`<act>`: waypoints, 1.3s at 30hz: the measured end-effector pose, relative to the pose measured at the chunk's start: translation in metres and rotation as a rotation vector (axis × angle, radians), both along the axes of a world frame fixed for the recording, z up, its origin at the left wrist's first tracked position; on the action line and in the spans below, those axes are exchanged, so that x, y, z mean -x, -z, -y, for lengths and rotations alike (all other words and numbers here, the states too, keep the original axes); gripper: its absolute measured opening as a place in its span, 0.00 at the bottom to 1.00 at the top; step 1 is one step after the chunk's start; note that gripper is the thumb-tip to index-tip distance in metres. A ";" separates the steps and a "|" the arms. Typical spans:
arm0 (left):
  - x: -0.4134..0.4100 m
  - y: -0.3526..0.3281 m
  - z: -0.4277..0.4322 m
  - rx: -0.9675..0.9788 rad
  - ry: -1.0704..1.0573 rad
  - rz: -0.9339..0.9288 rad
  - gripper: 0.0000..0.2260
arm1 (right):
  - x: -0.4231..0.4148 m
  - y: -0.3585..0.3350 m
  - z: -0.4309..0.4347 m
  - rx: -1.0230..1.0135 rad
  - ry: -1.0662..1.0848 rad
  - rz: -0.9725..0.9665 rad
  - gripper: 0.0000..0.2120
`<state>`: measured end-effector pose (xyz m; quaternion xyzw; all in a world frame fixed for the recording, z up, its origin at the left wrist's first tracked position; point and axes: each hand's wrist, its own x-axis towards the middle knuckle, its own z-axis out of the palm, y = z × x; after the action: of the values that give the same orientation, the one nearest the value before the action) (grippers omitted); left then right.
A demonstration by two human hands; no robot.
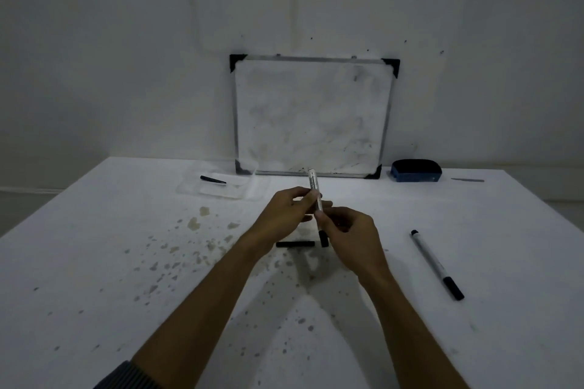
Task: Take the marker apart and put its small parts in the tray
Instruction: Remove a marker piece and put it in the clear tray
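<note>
Mid-frame, marker [316,196] held nearly upright over the table [94,246]: left hand [284,214] fingers closed round its barrel, right hand [350,237] pinching the lower end. Below, black cap [295,244] lying flat. Upper left, clear tray [221,188] holding one dark part [212,180].

1. Setting: a bare, dimly lit indoor work or study room; which kind cannot be told more closely.
2. Wall [126,56]: plain white, marked with small dark spots and pin-like dots.
3. Table [94,262]: white top, spattered with brownish stains, pushed against the wall.
4. Whiteboard [311,117]: small, metal-framed, black corner caps, smeared with old ink, leaning upright on the wall at the table's far edge.
5. Eraser [415,171]: dark blue block, just right of the board.
6. Spare marker [437,264]: lying on the table's right side.
</note>
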<state>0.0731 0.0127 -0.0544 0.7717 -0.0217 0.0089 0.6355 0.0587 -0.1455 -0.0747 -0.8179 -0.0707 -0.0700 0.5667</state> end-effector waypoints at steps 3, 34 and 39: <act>-0.023 0.012 0.008 -0.224 -0.005 0.001 0.23 | -0.010 -0.005 0.029 0.128 0.108 0.005 0.14; -0.076 0.046 0.005 -0.909 0.124 -0.070 0.32 | -0.111 0.010 0.064 0.872 0.399 0.042 0.19; -0.047 0.026 0.011 -0.744 0.117 -0.008 0.23 | -0.072 -0.005 0.081 0.712 0.328 0.050 0.18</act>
<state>0.1204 0.0012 -0.0803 0.9473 -0.0650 -0.0391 0.3111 0.1302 -0.2265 -0.0698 -0.9618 0.0273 -0.1507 0.2269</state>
